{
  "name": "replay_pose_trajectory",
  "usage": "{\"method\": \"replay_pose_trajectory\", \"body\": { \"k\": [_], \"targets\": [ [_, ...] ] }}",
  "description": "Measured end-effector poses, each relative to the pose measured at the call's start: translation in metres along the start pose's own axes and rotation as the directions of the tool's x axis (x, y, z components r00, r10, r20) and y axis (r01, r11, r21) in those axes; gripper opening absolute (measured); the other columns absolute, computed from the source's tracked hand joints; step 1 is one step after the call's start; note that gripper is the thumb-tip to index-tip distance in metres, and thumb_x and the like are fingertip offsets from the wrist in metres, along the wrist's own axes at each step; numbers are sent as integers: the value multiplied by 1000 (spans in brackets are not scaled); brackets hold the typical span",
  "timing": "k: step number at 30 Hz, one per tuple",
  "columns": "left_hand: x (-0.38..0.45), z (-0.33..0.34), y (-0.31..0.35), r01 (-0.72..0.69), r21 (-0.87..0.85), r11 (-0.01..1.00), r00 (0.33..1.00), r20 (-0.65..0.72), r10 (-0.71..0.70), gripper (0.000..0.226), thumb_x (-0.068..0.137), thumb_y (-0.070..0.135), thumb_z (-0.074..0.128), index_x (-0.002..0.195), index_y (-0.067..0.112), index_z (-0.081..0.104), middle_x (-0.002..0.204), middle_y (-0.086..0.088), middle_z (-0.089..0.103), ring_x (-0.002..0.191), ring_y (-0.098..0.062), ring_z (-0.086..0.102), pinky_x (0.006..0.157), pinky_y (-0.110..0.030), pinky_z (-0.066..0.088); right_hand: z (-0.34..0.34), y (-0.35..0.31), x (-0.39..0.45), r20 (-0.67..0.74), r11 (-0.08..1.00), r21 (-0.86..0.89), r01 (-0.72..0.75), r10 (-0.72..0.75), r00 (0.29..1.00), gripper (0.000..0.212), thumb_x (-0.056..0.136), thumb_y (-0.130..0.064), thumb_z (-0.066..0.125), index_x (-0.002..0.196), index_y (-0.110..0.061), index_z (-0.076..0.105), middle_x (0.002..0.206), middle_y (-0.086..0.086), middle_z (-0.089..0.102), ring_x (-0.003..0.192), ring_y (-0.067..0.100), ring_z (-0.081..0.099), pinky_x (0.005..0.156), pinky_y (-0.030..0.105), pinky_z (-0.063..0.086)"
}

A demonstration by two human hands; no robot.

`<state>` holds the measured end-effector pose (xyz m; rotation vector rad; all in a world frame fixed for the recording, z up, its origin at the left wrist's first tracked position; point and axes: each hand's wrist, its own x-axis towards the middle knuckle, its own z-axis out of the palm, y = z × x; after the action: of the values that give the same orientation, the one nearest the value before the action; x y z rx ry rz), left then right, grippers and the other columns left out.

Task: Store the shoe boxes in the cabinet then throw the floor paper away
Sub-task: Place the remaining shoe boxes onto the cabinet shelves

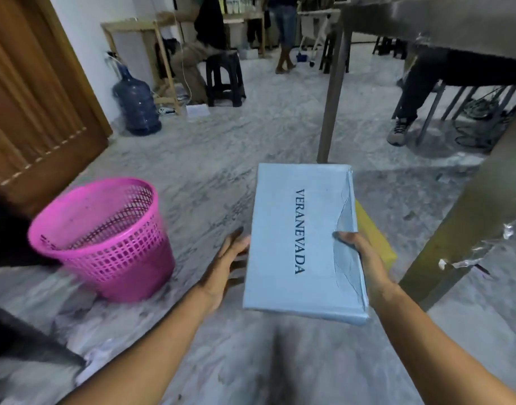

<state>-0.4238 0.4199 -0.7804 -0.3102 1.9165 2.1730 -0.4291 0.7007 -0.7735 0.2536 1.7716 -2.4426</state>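
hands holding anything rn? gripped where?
Yes: the light-blue cardboard shoe box, lid printed VERANEVADA. The right hand grips its torn right long edge, thumb on the lid. The left hand lies open against the left edge.

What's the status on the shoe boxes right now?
Right hand gripping blue shoe box; left hand open beside it. Yellow box underneath. Pink basket left, table leg ahead.

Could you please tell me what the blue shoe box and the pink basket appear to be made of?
The blue shoe box looks like matte paper-covered cardboard: its covering is torn and creased along the right edge. The pink basket seems to be moulded plastic, with an even lattice of holes and a slightly glossy rim.
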Motion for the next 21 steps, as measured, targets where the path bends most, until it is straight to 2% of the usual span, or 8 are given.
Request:
{"method": "replay_pose_trajectory", "body": {
  "k": [3,6,8,10,12,14,17,21],
  "targets": [
    [-22,-30,52,-145,-98,985,986,-95,136,81,72,79,68,142,40,56,134,0,70,121,-24,67,99,-46,54,44,-9,-26,197,988,-116,104,-80,977,66,69,-28,73,133,-16,62,111,10,79,91,25,78,68,33,62],
    [-50,-67,91,-257,-199,946,950,-229,210,62,93,58,63,142,19,60,143,-10,63,129,-28,62,111,-49,48,89,-12,-43,384,975,-167,150,-76,920,62,80,-15,64,142,-18,56,122,16,74,101,36,75,73,40,62],
    [-84,-92,106,-321,-199,926,926,-272,263,73,81,50,74,133,0,63,137,-26,63,126,-42,61,115,-55,44,120,-17,-52,475,972,-174,159,-58,878,64,82,-14,63,145,-24,54,128,13,73,109,37,73,79,43,61],
    [-121,-118,115,-379,-188,906,896,-318,308,85,66,45,78,128,-10,59,129,-37,63,110,-43,66,104,-55,50,159,-26,-62,560,971,-162,176,-56,826,62,82,-14,61,142,-31,56,132,7,72,117,30,71,84,38,61],
    [-159,-139,120,-406,-159,900,876,-350,333,74,67,37,75,122,-11,60,110,-32,69,90,-34,69,80,-39,59,199,-35,-72,632,971,-128,203,-77,771,59,83,-13,57,140,-30,55,133,1,72,120,21,71,86,30,60],
    [-198,-156,123,-439,-115,891,847,-384,368,58,70,32,73,116,-2,63,96,-19,72,78,-27,72,67,-30,59,239,-43,-78,685,964,-104,244,-108,720,61,83,-14,57,143,-28,52,133,-1,72,122,19,69,88,28,60],
    [-255,-189,130,-499,-87,862,759,-523,387,43,72,31,74,104,2,72,96,-12,79,81,-26,76,72,-31,62,307,-50,-101,745,951,-41,305,-174,644,63,85,-16,62,145,-29,51,135,-4,70,125,18,67,91,28,58],
    [-315,-237,144,-558,-52,828,633,-671,385,34,80,32,66,100,5,71,98,-18,73,85,-31,70,79,-38,55,393,-50,-135,821,939,0,345,-197,535,54,91,-20,62,144,-27,55,136,5,69,124,28,67,99,44,58]
  ]
}}
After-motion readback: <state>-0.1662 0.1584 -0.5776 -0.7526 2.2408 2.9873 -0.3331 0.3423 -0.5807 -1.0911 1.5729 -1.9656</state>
